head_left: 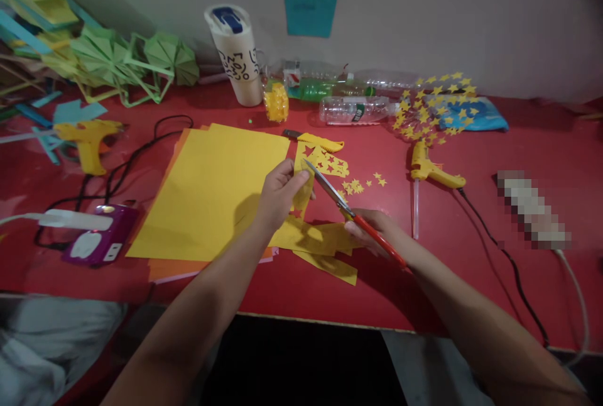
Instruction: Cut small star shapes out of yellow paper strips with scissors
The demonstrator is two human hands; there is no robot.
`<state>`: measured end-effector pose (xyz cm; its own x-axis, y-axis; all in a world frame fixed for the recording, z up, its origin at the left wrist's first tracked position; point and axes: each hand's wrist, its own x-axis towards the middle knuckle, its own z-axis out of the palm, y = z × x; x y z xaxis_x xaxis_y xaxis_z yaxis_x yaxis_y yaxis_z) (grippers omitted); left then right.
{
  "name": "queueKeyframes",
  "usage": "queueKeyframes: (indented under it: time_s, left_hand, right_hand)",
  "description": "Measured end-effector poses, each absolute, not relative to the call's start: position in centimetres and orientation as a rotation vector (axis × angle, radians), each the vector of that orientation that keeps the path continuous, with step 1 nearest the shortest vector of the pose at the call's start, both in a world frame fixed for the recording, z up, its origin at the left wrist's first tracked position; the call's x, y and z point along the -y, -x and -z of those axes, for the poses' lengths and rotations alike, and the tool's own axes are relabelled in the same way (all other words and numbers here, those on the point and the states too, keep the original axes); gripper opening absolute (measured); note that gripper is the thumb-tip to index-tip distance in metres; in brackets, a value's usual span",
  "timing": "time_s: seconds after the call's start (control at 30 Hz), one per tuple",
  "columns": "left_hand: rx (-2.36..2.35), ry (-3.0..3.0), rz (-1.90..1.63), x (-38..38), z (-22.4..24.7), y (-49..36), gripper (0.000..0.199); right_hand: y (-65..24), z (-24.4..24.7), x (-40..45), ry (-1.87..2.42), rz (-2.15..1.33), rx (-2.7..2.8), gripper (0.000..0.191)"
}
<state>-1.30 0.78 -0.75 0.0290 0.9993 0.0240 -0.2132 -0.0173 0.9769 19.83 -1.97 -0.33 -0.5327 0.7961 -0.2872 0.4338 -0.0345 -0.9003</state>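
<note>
My left hand (pixel 277 195) pinches a strip of yellow paper (pixel 304 189) between thumb and fingers. In my right hand (pixel 372 230) is a pair of scissors (pixel 336 197) with red handles, its blades pointing up-left so that the tips meet the strip by my left thumb. Whether the blades are slightly parted I cannot tell. Below the hands lie more yellow paper strips (pixel 330 268). Just beyond are a strip with star-shaped holes (pixel 336 164) and several small cut paper stars (pixel 352 187). A stack of yellow sheets (pixel 198 186) lies under and left of my left hand.
A yellow utility knife (pixel 320 141) lies behind the strips. Two yellow glue guns, one right (pixel 431 170) and one left (pixel 89 139), have cords on the red table (pixel 471 255). A tumbler (pixel 240 60), plastic bottles (pixel 358 109) and star sprays (pixel 433 107) line the wall. A purple power adapter (pixel 98 236) sits left.
</note>
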Motion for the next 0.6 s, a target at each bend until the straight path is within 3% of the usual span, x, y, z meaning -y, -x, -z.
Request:
queueKeyframes:
  time_s: [0.2,0.6]
  left_hand:
    - [-1.096,-1.151,-1.422,-1.17,0.91,1.88,0.041]
    - [-1.083,-1.162,-1.127,-0.84,0.26,1.71,0.037]
  right_hand:
    - [-20.21,1.22,1.71,1.337,-1.545,1.971,0.064]
    - [-19.64,0.55,2.2,1.26,-1.805,1.842,0.062]
